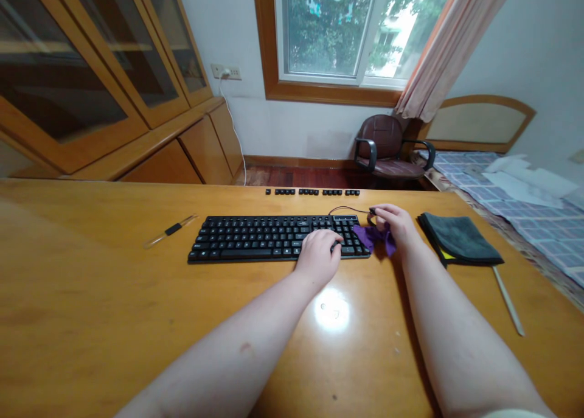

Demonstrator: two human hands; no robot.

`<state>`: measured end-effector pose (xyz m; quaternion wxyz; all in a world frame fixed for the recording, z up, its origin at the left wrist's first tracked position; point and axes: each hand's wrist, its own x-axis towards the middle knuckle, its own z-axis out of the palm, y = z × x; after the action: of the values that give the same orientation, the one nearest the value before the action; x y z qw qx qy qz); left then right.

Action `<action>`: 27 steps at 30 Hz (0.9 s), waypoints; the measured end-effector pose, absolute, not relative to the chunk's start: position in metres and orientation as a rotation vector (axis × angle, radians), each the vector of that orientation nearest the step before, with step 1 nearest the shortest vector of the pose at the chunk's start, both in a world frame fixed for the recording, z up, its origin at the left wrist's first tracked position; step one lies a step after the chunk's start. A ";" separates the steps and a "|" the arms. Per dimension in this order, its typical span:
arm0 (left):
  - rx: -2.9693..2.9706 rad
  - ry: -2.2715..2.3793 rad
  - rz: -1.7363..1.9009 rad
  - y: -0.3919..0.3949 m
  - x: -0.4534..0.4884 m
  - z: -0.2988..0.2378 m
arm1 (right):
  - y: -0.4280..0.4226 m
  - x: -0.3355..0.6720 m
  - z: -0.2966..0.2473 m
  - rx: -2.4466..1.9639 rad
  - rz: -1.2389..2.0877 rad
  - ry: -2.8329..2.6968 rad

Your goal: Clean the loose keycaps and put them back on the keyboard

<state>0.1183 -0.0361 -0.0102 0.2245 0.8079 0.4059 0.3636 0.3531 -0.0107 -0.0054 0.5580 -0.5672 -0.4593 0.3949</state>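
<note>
A black keyboard point(264, 238) lies across the wooden desk point(91, 296). My left hand point(318, 257) rests on its right end, fingers curled down onto the keys near the number pad. My right hand point(396, 224) sits just off the keyboard's right edge, fingers closed round a purple cloth point(375, 238) that hangs below the palm. A thin black cable point(347, 209) loops from the keyboard's back toward that hand. A row of loose black keycaps point(312, 191) lines the desk's far edge.
A folded dark grey cloth point(458, 239) lies right of my right hand, with a pale slim stick point(507, 300) in front of it. A clear pen-like tool point(170, 230) lies left of the keyboard. Beyond the desk stand a brown armchair point(387, 147), a bed point(524, 205) and wooden cabinets point(114, 89).
</note>
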 end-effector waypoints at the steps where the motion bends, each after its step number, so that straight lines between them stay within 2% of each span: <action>1: 2.226 1.120 1.003 -0.036 0.118 -0.010 | -0.012 0.356 -0.003 -1.319 1.021 -1.073; 4: 2.223 1.121 1.006 -0.036 0.118 -0.010 | -0.014 0.363 0.002 -1.330 1.104 -1.087; 11: 2.240 1.149 0.966 -0.037 0.118 -0.009 | -0.010 0.364 -0.005 -1.594 0.729 -1.165; 18: 2.249 1.158 0.956 -0.037 0.119 -0.008 | -0.005 0.353 -0.014 -1.657 0.817 -1.391; 27: 2.245 1.164 0.961 -0.038 0.119 -0.009 | 0.002 0.353 -0.019 -1.588 0.640 -1.635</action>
<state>0.1191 -0.0376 -0.0090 0.2165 0.8102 0.4202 0.3468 0.3530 0.0015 -0.0194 0.3775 -0.6211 -0.6396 0.2504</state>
